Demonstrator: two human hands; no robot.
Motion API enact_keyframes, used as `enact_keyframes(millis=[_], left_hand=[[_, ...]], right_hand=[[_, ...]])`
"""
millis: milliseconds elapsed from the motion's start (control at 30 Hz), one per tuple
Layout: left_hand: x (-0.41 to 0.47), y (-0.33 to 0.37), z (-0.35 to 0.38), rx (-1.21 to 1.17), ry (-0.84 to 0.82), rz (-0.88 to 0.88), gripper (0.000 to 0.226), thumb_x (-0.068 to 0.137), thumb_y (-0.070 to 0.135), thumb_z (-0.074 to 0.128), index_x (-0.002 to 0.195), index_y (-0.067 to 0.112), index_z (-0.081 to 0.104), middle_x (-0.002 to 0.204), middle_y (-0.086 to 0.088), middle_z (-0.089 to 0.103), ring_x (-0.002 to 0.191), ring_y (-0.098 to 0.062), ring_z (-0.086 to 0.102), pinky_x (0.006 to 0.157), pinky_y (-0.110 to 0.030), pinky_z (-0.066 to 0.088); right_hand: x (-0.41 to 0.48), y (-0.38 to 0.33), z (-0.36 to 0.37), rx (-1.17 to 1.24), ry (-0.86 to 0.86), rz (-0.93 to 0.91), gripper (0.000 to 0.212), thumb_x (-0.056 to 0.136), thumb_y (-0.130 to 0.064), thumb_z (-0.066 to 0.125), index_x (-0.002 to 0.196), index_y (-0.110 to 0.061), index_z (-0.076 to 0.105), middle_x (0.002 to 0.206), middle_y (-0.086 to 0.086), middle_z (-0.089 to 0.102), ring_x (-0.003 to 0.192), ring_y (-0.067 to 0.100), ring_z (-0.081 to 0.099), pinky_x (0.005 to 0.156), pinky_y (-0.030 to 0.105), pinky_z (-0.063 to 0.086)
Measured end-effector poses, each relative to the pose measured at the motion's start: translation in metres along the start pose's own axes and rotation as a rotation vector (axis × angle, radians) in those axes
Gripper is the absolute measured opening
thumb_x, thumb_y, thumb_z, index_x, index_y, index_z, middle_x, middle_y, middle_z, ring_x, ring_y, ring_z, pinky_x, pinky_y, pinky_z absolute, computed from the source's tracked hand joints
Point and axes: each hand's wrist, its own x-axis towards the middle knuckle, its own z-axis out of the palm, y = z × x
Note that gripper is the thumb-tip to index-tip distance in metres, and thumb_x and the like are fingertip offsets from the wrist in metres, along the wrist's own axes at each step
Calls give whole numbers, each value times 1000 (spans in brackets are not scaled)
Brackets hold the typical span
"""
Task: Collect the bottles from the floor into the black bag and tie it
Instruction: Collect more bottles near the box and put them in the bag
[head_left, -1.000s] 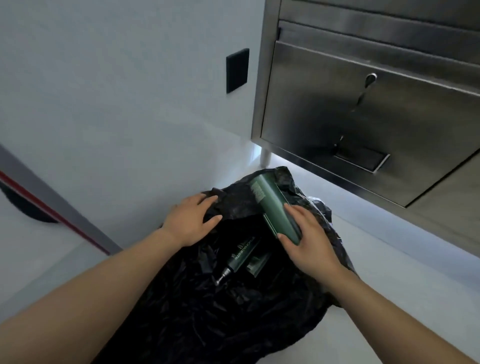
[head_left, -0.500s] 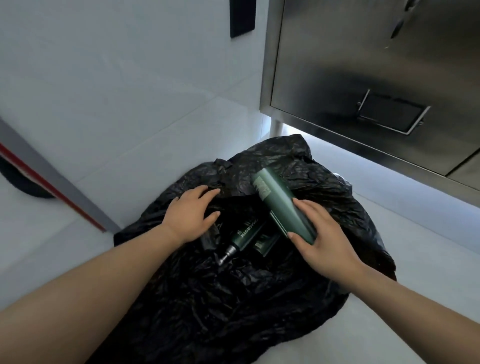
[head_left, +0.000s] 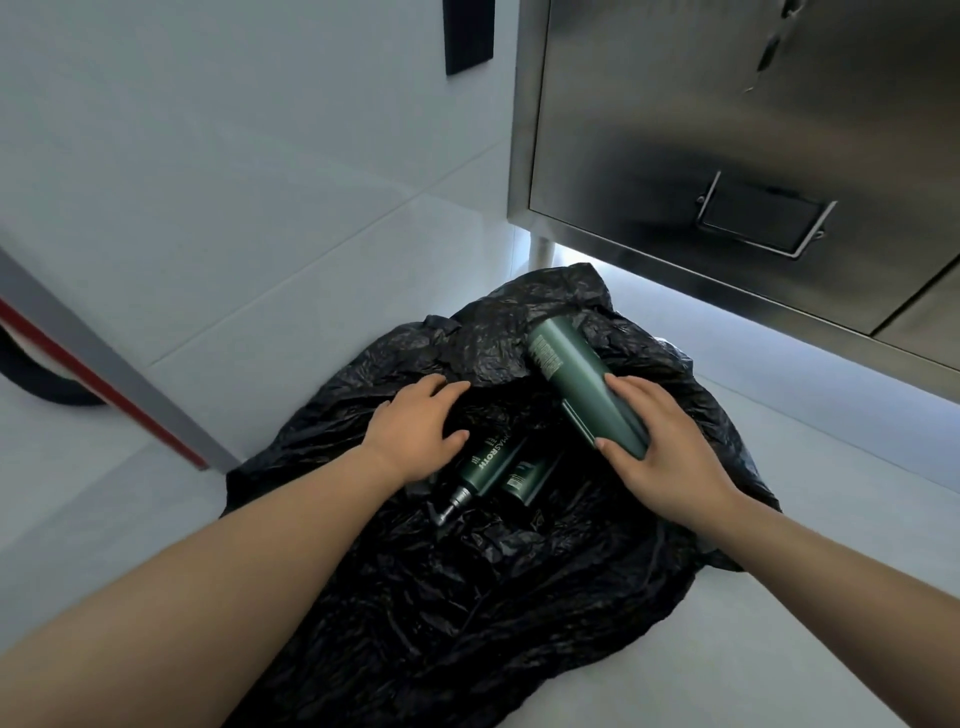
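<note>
A crumpled black bag (head_left: 467, 582) lies spread on the white floor, its mouth open at the middle. My right hand (head_left: 660, 447) grips a tall dark green bottle (head_left: 576, 374) by its lower end, tilted over the bag's mouth. My left hand (head_left: 415, 431) presses on the bag's edge at the left side of the opening and holds the plastic back. Inside the opening lie a green pump bottle (head_left: 485, 465) with white lettering and a second green bottle (head_left: 524, 480) beside it.
A stainless steel cabinet (head_left: 727, 156) on short legs stands at the right rear, just beyond the bag. A white tiled wall runs along the left. A grey and red bar (head_left: 104, 384) slants across the far left.
The view has tipped down and come closer, so the bag fills more of it. The bottle in my right hand has shifted slightly lower toward the opening. My left hand stays on the bag's edge.
</note>
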Motion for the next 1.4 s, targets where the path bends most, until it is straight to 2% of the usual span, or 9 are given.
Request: enact_keyframes(millis=[267,400,500,567,667,767,1000,1167,1400], left_hand=[[4,-21,5,33,136,8,68,88,41,54,146,30,20,153,-3,26,141,-23,24,109,-51,32],[17,-31,11,63,27,-140,73,86,43,59,146,31,20,152,-2,27,142,-24,22,112,-58,20],[21,-33,19,60,-51,-179,68,86,36,61,143,30,26,143,-3,40,130,-27,41,108,-54,30],[23,-33,21,45,-16,-139,52,88,32,59,136,30,40,130,-2,52,118,-25,52,98,-45,43],[23,-35,17,-64,50,-112,28,90,26,58,118,27,59,109,1,60,104,-21,57,84,-38,49],[22,-39,8,-115,115,-94,18,90,24,58,106,26,66,100,2,62,97,-20,58,79,-35,48],[19,-41,-13,-332,198,-52,9,86,20,64,93,22,70,81,6,62,71,-9,52,65,-24,37],[18,-41,-16,-430,213,-83,6,84,21,67,85,27,69,70,15,60,64,2,52,60,-17,37],[24,-31,-29,-500,323,-105,6,81,22,69,80,28,70,70,8,66,60,3,54,66,-22,41]], right_hand=[[0,6,11,9,8,19,66,81,-25,68,139,-20,39,138,-1,41,126,15,39,102,23,27],[5,10,15,32,34,26,65,80,-25,69,138,-19,40,137,0,43,125,15,40,103,24,28],[7,14,20,39,38,44,65,80,-25,69,138,-19,40,137,0,43,125,15,40,103,23,27],[7,15,23,44,47,55,65,80,-24,70,138,-19,41,136,0,43,124,12,40,102,18,24],[8,14,24,42,48,65,65,80,-24,70,138,-18,41,136,0,43,124,11,39,102,17,23],[9,11,22,44,44,61,65,80,-25,69,138,-19,40,136,-1,43,124,10,39,102,16,23],[-8,-5,14,85,-73,-17,66,81,-30,69,139,-30,37,136,-13,37,122,0,35,94,-4,15],[-23,-17,13,103,-164,-53,65,83,-35,66,140,-32,34,140,-13,35,128,-1,32,100,1,18],[-47,-23,27,118,-284,-74,66,84,-37,63,142,-33,31,141,-16,31,127,-5,29,104,6,19]])
